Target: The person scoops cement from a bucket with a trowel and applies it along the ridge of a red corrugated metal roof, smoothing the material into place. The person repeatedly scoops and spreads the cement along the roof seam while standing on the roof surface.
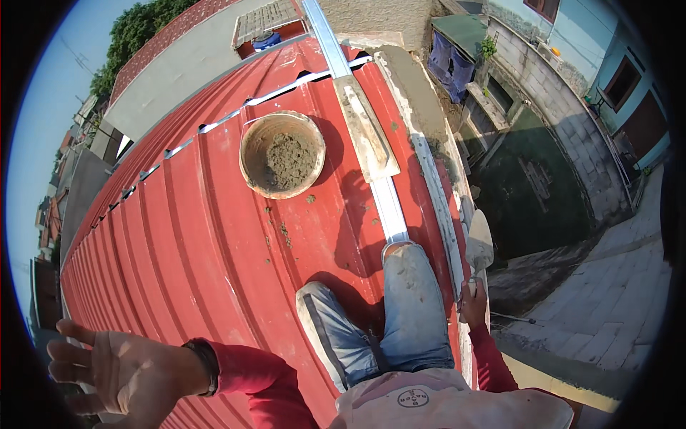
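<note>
My right hand (pixel 472 306) is closed round the handle of a pointing trowel (pixel 479 242), whose grey-smeared blade points away from me beside the wall top. Raised at the lower left, my left hand (pixel 127 368) has its palm up and fingers spread, with nothing in it. A round bucket (pixel 251 159) holding grey wet mortar (pixel 291 159) stands on the red ribbed metal roof (pixel 236 236). Right of the bucket, a mortar-stained wooden float (pixel 363 129) lies on a long silver metal bar (pixel 389 207). My jeans-clad knees rest on the roof near the bar's end.
Along the roof's right edge runs a wall top with fresh grey mortar (pixel 414 89). Past it the ground drops to a lower yard (pixel 536 186) with a block wall (pixel 572 121). Mortar crumbs (pixel 284 232) dot the roof. A grey wall (pixel 171 71) rises at the far left.
</note>
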{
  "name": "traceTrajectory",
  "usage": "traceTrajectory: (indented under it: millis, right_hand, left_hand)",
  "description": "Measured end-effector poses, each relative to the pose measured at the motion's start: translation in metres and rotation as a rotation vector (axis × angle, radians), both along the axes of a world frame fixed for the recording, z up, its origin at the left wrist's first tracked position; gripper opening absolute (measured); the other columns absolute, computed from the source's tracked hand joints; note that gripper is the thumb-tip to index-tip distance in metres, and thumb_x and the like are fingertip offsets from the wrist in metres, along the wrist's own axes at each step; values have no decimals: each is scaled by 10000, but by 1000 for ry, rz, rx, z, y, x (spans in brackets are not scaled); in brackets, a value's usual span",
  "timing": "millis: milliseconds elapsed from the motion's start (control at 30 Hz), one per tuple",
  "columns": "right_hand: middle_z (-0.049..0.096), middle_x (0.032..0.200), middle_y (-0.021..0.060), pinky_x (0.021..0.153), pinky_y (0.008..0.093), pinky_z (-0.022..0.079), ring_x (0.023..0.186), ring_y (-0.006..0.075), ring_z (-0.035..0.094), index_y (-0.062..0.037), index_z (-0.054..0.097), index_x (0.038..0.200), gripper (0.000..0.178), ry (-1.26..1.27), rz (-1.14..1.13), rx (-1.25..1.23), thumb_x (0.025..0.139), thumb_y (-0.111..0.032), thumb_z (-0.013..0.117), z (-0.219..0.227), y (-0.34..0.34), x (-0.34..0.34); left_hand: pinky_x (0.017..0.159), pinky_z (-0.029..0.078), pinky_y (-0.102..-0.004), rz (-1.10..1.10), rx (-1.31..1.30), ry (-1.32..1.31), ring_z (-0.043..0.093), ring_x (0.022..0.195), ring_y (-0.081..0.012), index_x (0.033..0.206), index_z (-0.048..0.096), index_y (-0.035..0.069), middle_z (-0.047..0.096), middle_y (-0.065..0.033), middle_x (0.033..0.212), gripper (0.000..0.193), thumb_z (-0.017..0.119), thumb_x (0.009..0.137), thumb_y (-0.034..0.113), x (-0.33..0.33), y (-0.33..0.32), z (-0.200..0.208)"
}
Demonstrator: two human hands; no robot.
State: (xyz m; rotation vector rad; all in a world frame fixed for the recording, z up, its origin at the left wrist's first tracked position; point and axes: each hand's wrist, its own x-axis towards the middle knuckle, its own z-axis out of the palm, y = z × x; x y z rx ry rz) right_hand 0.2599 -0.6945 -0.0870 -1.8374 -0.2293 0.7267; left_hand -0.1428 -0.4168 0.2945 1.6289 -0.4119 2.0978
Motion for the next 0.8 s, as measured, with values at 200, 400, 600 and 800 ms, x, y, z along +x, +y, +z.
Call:
traceTrajectory:
  millis: [200, 400, 600, 800]
  right_hand:
    - [492, 620, 8, 362, 270, 388, 411, 100, 475, -81, 529, 982, 142, 107, 41, 174, 980, -215, 576, 20, 30, -26]
    - [486, 619, 7, 356, 271, 371, 406, 98, 470, -84, 510, 926, 155, 78, 103, 83, 983, -212, 575, 53, 43, -38]
    - [480, 631, 2, 372, 256, 368, 421, 75, 455, -81, 509, 978, 158, 59, 387, 103, 999, -226, 569, 71, 76, -36]
    - [524, 641, 52, 431, 308, 414, 459, 156, 524, -44, 503, 1043, 262, 92, 600, 37, 1003, -297, 553, 80, 114, -46]
  left_hand:
    - [911, 474, -499, 352, -1781, 516, 455, 1317, -375, 1505, 267, 11, 419, -273, 1438, 1016, 514, 851, 748, 105, 238, -276]
    - [646, 526, -328, 224, -1879, 321, 628, 729, -219, 1164, 534, -13, 630, -60, 894, 635, 453, 978, 589, 116, 269, -363]
    - [760, 555, -366, -73, -1607, -105, 643, 956, -223, 1253, 543, 6, 643, -105, 1116, 549, 382, 1038, 484, 123, 206, -375]
    - [933, 476, -342, 106, -1574, 46, 596, 1078, -197, 1331, 524, -47, 604, -118, 1240, 577, 387, 1053, 440, 86, 100, -413]
